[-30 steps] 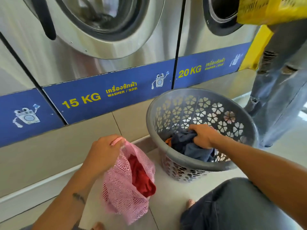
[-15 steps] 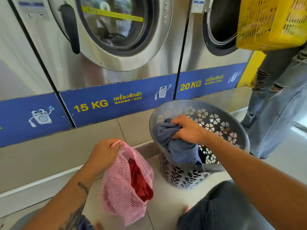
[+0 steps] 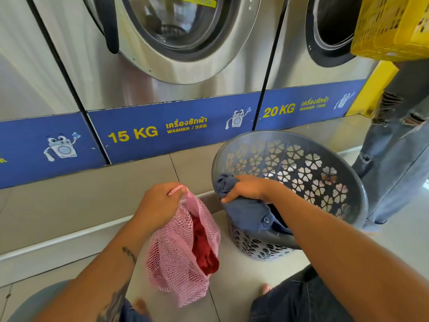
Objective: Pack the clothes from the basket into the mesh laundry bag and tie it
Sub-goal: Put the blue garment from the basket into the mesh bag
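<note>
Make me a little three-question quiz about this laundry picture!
1. True or false: the right hand grips a blue garment.
2. What colour is the cloth already inside the pink mesh bag?
3. Which washer label is directly behind the grey basket? A) 15 KG B) 20 KG

Key: 1 true. 2 red. 3 B.

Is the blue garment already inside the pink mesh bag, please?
No, the right hand grips the blue garment over the rim of the grey basket, while the pink mesh bag holds only a red garment.
</note>
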